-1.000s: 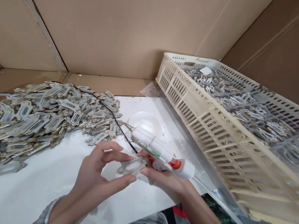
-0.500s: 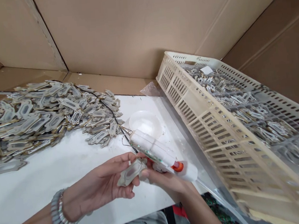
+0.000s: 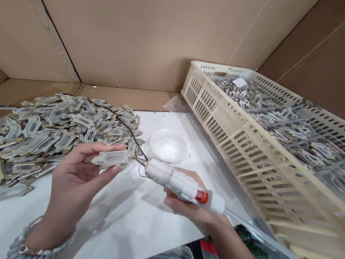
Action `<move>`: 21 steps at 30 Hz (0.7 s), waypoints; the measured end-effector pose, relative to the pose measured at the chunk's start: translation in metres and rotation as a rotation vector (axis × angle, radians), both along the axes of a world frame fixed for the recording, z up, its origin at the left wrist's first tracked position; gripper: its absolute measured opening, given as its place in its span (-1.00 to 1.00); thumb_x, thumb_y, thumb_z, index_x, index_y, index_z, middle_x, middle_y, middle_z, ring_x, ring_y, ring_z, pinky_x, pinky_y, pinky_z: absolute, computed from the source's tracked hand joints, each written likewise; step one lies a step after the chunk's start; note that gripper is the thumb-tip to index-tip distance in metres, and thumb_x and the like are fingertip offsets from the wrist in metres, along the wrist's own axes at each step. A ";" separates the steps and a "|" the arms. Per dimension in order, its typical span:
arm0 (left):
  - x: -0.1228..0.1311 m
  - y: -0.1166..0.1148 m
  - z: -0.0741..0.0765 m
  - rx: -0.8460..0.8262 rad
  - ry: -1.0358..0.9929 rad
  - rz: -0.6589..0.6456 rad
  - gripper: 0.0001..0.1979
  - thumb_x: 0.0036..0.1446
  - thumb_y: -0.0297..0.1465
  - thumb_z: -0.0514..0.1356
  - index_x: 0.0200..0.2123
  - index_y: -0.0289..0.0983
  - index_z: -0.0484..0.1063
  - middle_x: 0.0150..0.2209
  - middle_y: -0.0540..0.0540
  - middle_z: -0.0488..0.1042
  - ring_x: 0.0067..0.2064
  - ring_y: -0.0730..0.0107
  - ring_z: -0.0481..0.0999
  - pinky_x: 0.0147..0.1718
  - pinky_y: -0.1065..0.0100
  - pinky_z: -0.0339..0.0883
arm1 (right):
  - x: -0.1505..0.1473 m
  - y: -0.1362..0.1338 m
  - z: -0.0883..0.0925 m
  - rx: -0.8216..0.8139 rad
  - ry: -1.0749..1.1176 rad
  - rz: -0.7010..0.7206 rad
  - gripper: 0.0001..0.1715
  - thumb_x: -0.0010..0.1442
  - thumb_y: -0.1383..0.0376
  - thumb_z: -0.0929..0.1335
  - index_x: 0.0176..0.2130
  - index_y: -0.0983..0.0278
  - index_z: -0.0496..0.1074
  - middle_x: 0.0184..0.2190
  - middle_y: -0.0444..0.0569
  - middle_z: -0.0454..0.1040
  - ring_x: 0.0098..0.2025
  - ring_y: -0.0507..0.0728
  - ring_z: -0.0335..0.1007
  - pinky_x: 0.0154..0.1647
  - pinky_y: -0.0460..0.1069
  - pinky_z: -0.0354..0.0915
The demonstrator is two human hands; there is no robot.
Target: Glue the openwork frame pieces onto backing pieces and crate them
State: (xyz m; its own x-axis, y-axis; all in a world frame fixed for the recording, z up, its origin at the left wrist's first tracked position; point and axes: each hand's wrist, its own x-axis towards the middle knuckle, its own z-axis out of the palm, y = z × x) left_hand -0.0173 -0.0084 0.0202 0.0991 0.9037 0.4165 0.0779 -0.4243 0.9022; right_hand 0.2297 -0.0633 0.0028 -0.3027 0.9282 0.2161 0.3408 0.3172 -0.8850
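Observation:
My left hand point(image 3: 74, 182) pinches a flat grey frame-shaped piece point(image 3: 111, 159) between thumb and fingers, held above the white table point(image 3: 129, 226) close to the pile's edge. My right hand point(image 3: 191, 208) is wrapped round a white glue gun point(image 3: 180, 183) with an orange trigger part. The gun's metal tip points left, toward the held piece, and stops just short of it. A thin glue strand hangs at the tip.
A large pile of the same grey frame pieces point(image 3: 40, 133) covers the table's left and back. A small white dish point(image 3: 168, 146) sits behind the gun, with a black cord point(image 3: 128, 131) running over the pile. A cream slatted crate point(image 3: 252, 146) of white cut-outs stands at right. Cardboard walls enclose everything.
My left hand has carried the frame piece up and to the left, away from my right hand. The glue gun has swung slightly left with its tip following the piece.

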 end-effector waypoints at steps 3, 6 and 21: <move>0.003 -0.003 0.001 0.087 0.031 0.032 -0.76 0.12 -0.50 0.40 -0.15 -0.17 0.52 -0.09 0.02 0.69 -0.02 0.28 0.68 -0.26 0.55 0.62 | -0.002 -0.002 -0.001 -0.075 0.081 0.018 -0.60 0.21 0.06 0.41 -0.46 0.16 0.20 -0.53 -0.14 0.30 -0.53 0.06 0.21 -0.56 -0.03 0.21; 0.009 -0.007 0.004 0.110 0.004 0.042 -0.73 0.06 -0.53 0.41 -0.18 -0.15 0.53 -0.10 0.02 0.69 -0.02 0.27 0.68 -0.08 0.40 0.65 | -0.002 -0.003 -0.002 -0.100 0.108 0.023 -0.59 0.20 0.09 0.42 -0.46 0.16 0.16 -0.55 -0.15 0.27 -0.55 0.04 0.17 -0.58 -0.04 0.14; 0.015 -0.013 0.007 0.075 -0.060 0.041 -0.65 -0.03 -0.62 0.35 -0.26 -0.05 0.56 -0.16 0.17 0.69 -0.04 0.44 0.68 0.07 0.44 0.56 | -0.003 0.000 -0.002 -0.115 0.082 0.007 -0.57 0.18 0.10 0.42 -0.49 0.18 0.15 -0.52 -0.16 0.21 -0.51 0.02 0.12 -0.54 -0.05 0.05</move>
